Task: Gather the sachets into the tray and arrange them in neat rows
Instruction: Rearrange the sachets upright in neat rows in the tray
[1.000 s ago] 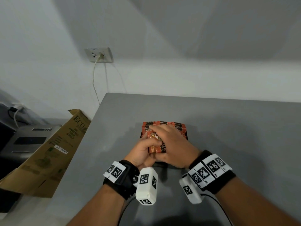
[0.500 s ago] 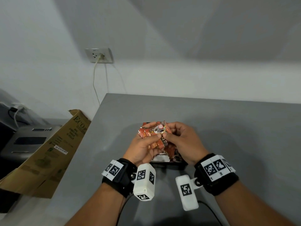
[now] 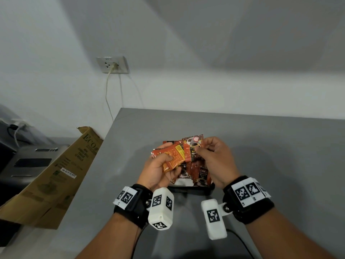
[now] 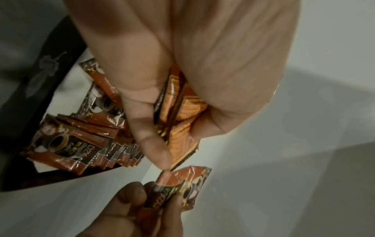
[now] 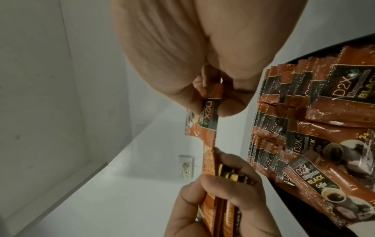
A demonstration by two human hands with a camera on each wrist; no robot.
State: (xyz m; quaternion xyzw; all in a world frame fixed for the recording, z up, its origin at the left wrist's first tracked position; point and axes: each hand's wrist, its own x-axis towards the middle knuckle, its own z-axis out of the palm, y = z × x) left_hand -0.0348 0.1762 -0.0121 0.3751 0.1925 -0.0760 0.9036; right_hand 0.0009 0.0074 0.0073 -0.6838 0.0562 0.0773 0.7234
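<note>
Both hands hover above the tray, raised off the grey surface, wrists angled inward toward each other. The left hand has its fingers curled under and its thumb pressed on top of a small stack of sachets, held with the orange printed backs facing up; its grip is tight around the stack. The right hand pinches 1 sachet between thumb and fingertips, face side showing, its lower edge touching the top of the left hand's stack.

The tray is dark and sits near the front of the surface, just below the hands. More sachets lie inside it. The surface stretches open to the right and toward the far wall; its left edge runs close by, with a cardboard box leaning just beyond it. A wall socket with a cable plugged in sits on the wall behind.

The left wrist view shows the tray's sachets overlapped in a fanned row, with 1 lying crooked above them, which the head view hides behind the hands. The right wrist view shows 2 overlapping rows and the printed faces, reading D2X Black Coffee.
</note>
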